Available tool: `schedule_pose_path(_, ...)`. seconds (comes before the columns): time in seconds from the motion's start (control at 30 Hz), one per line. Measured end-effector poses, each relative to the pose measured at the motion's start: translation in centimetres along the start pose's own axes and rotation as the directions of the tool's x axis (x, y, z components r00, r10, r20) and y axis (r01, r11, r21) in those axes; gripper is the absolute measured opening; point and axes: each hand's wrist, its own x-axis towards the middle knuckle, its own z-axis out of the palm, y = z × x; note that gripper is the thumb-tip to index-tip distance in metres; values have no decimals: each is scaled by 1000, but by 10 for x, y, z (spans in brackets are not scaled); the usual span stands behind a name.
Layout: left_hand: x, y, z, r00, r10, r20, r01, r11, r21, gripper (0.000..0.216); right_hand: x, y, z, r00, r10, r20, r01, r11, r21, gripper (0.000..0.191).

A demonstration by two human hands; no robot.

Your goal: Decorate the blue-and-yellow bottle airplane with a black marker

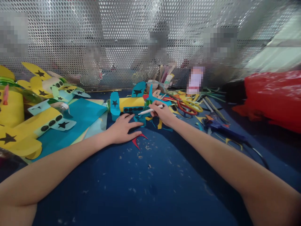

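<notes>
My right hand is closed around a white marker, its tip on a blue paper wing that bears a dark star outline. My left hand lies flat with fingers spread, its fingertips at that wing. The wing belongs to a bottle airplane wrapped in yellow paper, with black oval windows on a blue strip. Filled black stars mark its other blue wing and its blue propeller piece. A red paper scrap touches my left thumb.
Several yellow bottle airplanes stand at the left beside blue paper sheets. Scissors, paper scraps and a blue glue gun with a cord lie at the right. A red plastic bag sits far right. Perforated metal rises behind.
</notes>
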Motion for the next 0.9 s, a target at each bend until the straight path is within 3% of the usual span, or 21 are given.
schedule_pose_path(0.9,0,0,-2,1000,-3,16,3,1000,21,51,-3,-3,1,1000,-14,8,15,999,-52,35)
